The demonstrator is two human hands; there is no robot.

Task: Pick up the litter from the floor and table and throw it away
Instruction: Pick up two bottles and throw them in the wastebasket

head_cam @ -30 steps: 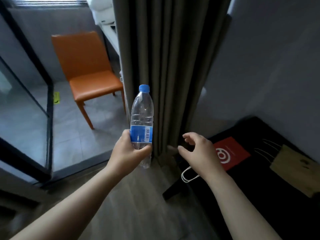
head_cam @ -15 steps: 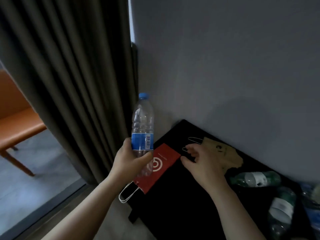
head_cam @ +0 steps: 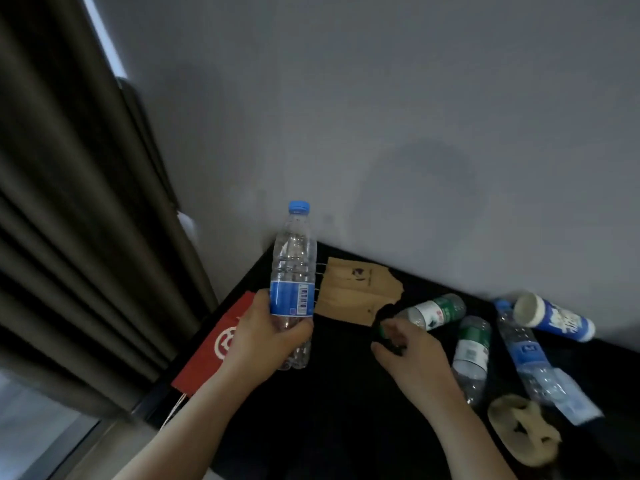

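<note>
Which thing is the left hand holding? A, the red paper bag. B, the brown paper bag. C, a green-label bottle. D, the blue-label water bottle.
D: the left hand grips the blue-label water bottle upright above the table; the right hand pinches the cap of the green-label bottle beside the brown paper bag.

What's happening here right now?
A person is clearing litter off a black table. The left hand holds a blue-label bottle upright above it. The right hand pinches the cap end of a green-label bottle lying on its side. A second green bottle, a clear bottle, a tub, a brown bag and a red bag lie uncollected.
</note>
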